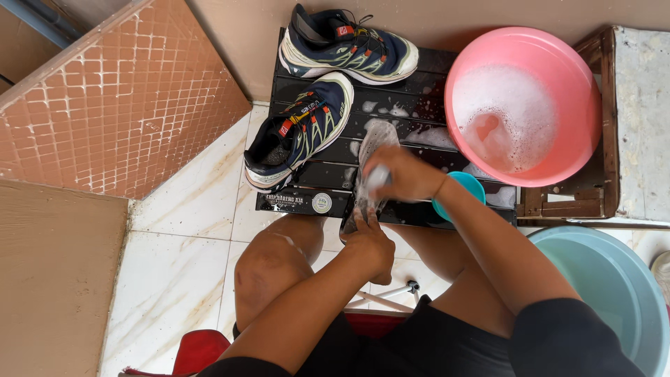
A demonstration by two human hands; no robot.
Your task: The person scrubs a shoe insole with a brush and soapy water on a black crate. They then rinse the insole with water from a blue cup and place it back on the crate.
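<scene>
Left hand [368, 244] gripping near end of soapy insole [368, 167], right hand [405, 174] closed on brush over it, two shoes [300, 132] left and far on black worktop [426, 105], pink basin [523, 105] right, teal cup [464, 185] beside wrist.

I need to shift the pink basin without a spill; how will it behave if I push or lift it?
The pink basin holds sudsy water, so it is probably heavy and would slosh. It sits partly on the wet, soapy black table, so it may slide easily. Its plastic rim looks thin, so it might flex when lifted.
</scene>
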